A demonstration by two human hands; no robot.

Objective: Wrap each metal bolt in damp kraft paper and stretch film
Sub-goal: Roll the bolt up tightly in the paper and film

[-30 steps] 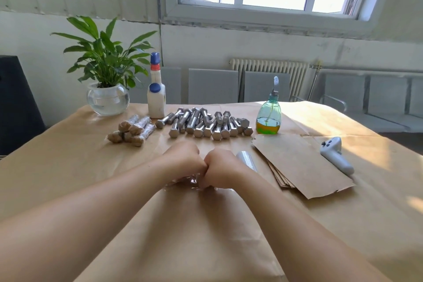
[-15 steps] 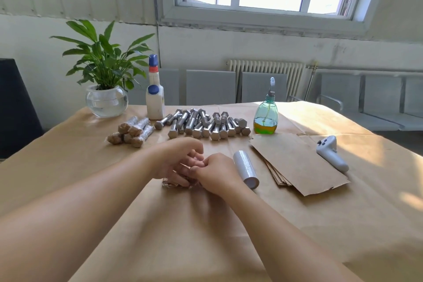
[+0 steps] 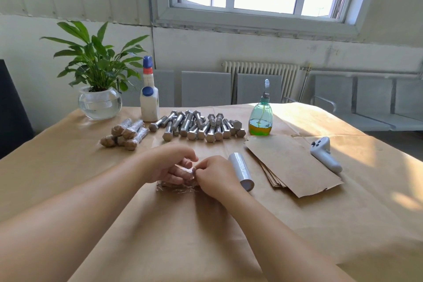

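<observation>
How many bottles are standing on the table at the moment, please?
2: a white bottle with blue caps at the far left beside the plant, and a green pump bottle right of the loose bolts.

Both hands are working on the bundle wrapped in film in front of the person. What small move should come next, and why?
Probably press the loose film end down onto the bundle to close the wrap. The right hand pinches clear film at the bundle's end, the left hand grips the bundle on the table, and the film roll lies apart to the right, so the piece seems already torn off.
</observation>
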